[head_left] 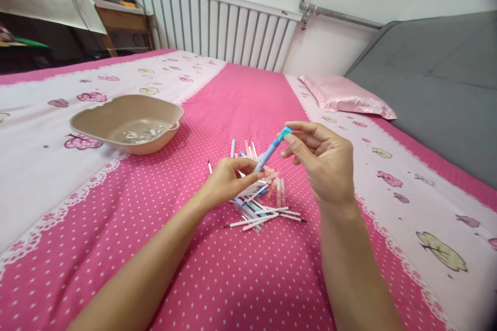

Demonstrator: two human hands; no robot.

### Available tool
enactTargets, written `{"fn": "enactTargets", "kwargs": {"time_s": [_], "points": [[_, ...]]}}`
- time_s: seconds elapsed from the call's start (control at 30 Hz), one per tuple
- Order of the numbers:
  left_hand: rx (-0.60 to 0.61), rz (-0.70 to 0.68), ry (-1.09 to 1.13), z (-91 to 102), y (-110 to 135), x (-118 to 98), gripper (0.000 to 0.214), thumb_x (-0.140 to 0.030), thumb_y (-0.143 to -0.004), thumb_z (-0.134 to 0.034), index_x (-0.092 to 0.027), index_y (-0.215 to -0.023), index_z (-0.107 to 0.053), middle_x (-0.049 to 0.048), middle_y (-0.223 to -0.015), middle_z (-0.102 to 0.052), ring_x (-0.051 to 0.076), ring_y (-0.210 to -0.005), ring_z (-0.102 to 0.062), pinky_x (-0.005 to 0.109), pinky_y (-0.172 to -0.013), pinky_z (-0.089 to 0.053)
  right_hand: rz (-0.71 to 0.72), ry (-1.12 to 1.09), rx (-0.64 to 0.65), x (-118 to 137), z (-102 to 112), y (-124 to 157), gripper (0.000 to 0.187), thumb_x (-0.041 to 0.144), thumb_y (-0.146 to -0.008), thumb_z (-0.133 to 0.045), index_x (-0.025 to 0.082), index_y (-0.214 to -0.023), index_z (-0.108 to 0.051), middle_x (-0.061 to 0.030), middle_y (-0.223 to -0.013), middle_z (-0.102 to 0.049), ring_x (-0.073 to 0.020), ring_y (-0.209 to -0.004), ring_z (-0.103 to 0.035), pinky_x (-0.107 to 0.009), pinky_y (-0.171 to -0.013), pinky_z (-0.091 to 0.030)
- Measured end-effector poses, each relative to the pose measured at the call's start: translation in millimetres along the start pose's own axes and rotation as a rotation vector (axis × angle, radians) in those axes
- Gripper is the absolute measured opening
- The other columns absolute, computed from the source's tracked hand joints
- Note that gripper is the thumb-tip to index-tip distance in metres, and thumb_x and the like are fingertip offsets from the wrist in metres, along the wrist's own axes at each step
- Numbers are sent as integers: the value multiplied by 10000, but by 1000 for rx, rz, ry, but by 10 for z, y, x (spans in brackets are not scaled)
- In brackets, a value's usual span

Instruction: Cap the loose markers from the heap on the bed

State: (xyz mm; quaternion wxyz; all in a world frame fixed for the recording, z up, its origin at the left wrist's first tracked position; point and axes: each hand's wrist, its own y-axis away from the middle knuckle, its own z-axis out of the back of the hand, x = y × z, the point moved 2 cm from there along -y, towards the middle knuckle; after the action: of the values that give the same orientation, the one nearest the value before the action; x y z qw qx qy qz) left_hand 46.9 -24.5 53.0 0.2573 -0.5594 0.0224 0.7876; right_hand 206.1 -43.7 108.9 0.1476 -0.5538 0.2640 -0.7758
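Two-handed, grips slim light-blue plastic pen barrel (267,155) in left hand (230,178), pinches turquoise plastic piece (286,132) at its upper end with right hand (325,160), above slender white refills (272,211).

Soft, bright light (right corners dark)

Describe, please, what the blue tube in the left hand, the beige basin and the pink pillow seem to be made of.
Blue tube: probably hard plastic, smooth; it looks straight and rigid.
Beige basin: likely moulded plastic, slightly glossy; its thin wall curves in one piece.
Pink pillow: fabric cover, perhaps satin; it shows a sheen and soft creases.
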Motion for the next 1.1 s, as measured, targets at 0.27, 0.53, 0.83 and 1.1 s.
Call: {"fn": "enactTargets", "kwargs": {"time_s": [0.27,0.53,0.83,1.1], "points": [[-6,-8,3,3,-1,-2,245,-363,-768,-594,-160,-841,-710,18,-715,-676,74,-564,-501,180,-520,-363,-17,-20,-6,13,-14,-2,235,315,-785,-601,180,-976,-619,-21,-778,-662,-120,-610,-630,-253,-548,-531],[-11,5,-2,4,0,-24,245,-354,-759,-599,-154,-846,-711,22,-713,-679,77,-557,-502,183,-513,-368,14,22,-8,-10,-44,9,281,387,-761,-625,161,-929,-627,-32,-790,-660,-118,-603,-622,-270,-589,-535],[-10,0,18,-1,0,9,246,-368,-762,-605,-166,-856,-711,20,-721,-680,74,-563,-507,181,-517,-364,26,29,-11,-24,-57,15,292,407,-760,-622,161,-919,-615,-37,-803,-657,-117,-605,-620,-266,-586,-526],[-12,2,32,-5,1,10,252,-376,-751,-619,-169,-858,-714,14,-713,-674,71,-562,-501,181,-517,-364,7,16,-21,-31,-67,15,301,418,-746,-636,163,-903,-604,-35,-799,-654,-127,-631,-629,-269,-589,-536]]}}
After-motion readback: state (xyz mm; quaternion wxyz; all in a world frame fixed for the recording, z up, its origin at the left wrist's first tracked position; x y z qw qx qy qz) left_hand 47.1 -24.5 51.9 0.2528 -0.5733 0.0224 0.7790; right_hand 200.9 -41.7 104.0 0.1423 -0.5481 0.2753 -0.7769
